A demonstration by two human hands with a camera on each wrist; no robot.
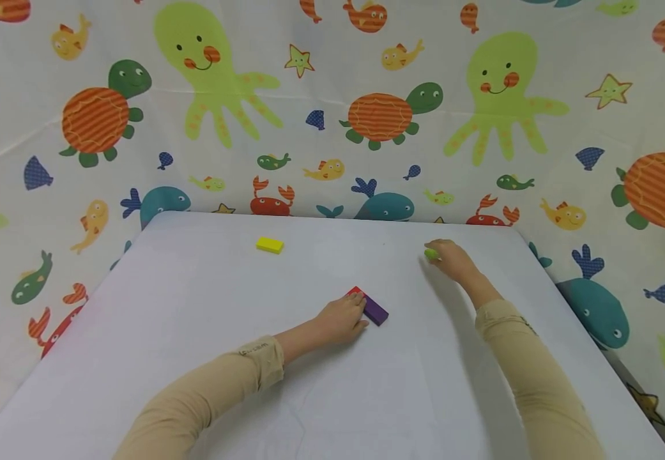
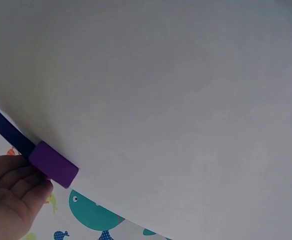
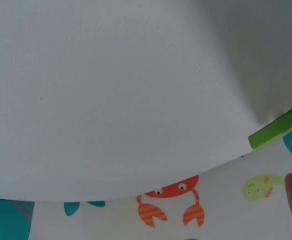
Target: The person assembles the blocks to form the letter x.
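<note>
My left hand [image 1: 339, 319] is over a red block [image 1: 355, 291] and a purple block [image 1: 376, 310] on the white table, covering part of both. The left wrist view shows its bent fingers [image 2: 33, 187] against a purple block, which adjoins a dark blue piece [image 2: 11, 134]; the thumb is mostly out of frame. My right hand [image 1: 453, 259], at the table's far right, holds a green block [image 1: 432, 254] at its fingertips. In the right wrist view the green block [image 3: 276, 130] appears whole, but the pinching fingertips are outside the frame.
A yellow block [image 1: 269, 245] lies by itself toward the back, left of both hands. Behind the white table [image 1: 194, 306], a sea-animal patterned curtain [image 1: 309, 89] rises and also hangs along the sides.
</note>
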